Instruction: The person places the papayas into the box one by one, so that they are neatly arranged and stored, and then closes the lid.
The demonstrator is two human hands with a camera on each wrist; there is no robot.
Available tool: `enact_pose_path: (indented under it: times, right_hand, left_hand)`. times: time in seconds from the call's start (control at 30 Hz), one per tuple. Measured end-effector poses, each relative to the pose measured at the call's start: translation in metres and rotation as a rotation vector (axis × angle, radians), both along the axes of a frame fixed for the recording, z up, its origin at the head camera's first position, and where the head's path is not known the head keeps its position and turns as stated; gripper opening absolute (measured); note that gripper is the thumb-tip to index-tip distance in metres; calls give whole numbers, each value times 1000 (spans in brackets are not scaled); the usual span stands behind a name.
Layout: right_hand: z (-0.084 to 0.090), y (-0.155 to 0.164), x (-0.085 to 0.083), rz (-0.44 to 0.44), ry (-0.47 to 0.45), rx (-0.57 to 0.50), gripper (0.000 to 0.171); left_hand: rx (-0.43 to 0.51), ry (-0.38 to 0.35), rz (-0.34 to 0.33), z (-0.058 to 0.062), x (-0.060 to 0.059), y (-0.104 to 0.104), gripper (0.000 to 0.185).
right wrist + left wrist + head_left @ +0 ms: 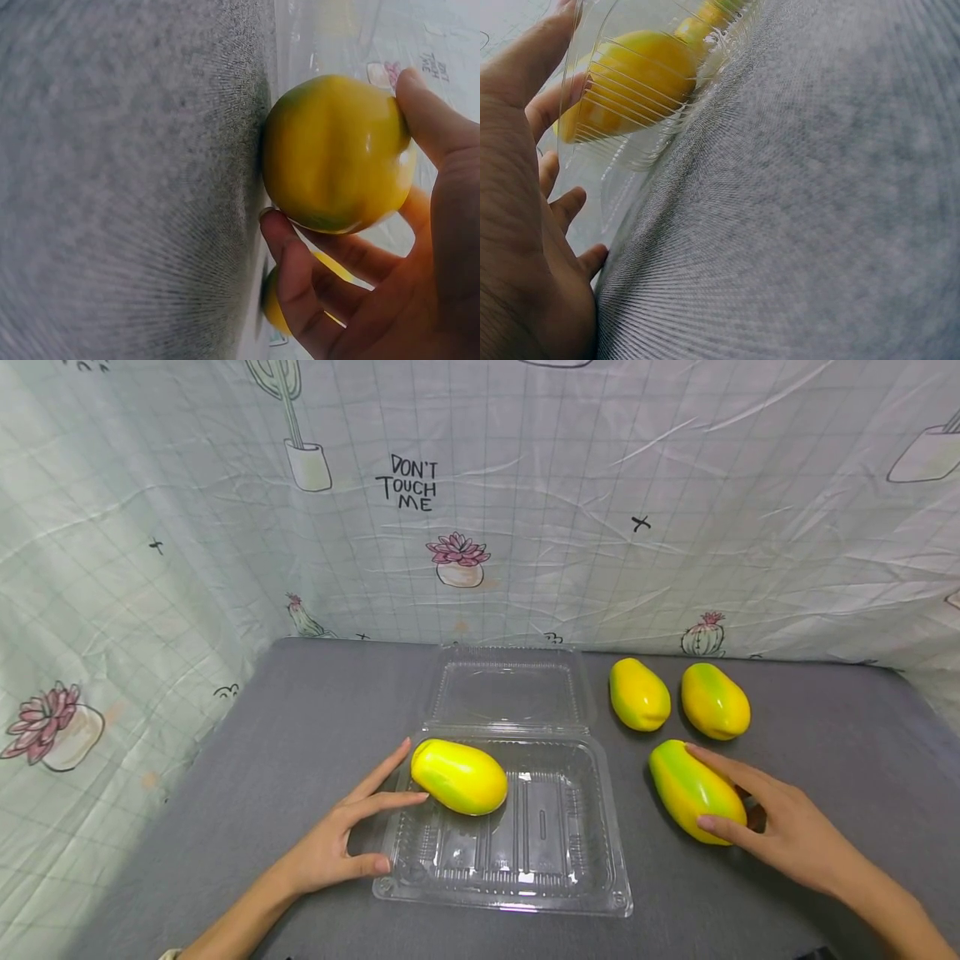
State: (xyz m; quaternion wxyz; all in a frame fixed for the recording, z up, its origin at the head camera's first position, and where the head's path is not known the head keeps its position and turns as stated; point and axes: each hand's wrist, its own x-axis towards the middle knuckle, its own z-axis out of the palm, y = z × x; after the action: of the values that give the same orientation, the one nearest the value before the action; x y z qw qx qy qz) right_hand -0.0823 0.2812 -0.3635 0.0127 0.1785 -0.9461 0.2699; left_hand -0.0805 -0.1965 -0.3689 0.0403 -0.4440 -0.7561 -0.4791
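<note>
A clear plastic clamshell box (615, 860) lies with its lid folded back. One yellow-green papaya (461, 778) sits inside it, at the left. My left hand (330, 843) spreads its fingers at the box's left rim; its thumb touches the edge and a fingertip reaches close to the papaya inside. In the left wrist view, that papaya (641, 79) shows through the ribbed wall. Right of the box, my right hand (787, 827) holds a second papaya (693, 789) on the table, thumb on one side and curled fingers on the other, as the right wrist view confirms.
Two more papayas, a left one (640, 695) and a right one (715, 702), lie behind the held one. The box's lid (510, 693) lies flat towards the back. A grey cloth (300, 718) covers the table; a printed curtain (540, 568) hangs behind and at the sides.
</note>
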Motion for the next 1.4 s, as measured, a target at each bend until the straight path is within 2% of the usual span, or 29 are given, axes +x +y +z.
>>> enact_pose_path:
  times: [0.47, 0.93, 1.4]
  right_hand:
    - [4, 6, 0, 46, -48, -22, 67]
    - [1, 8, -2, 139, 37, -26, 74]
    - [1, 10, -1, 156, 32, -2, 70]
  left_hand:
    - [-1, -3, -1, 0, 0, 0, 55]
    - [-5, 0, 2, -1, 0, -1, 54]
    - [-5, 1, 4, -4, -1, -1, 56]
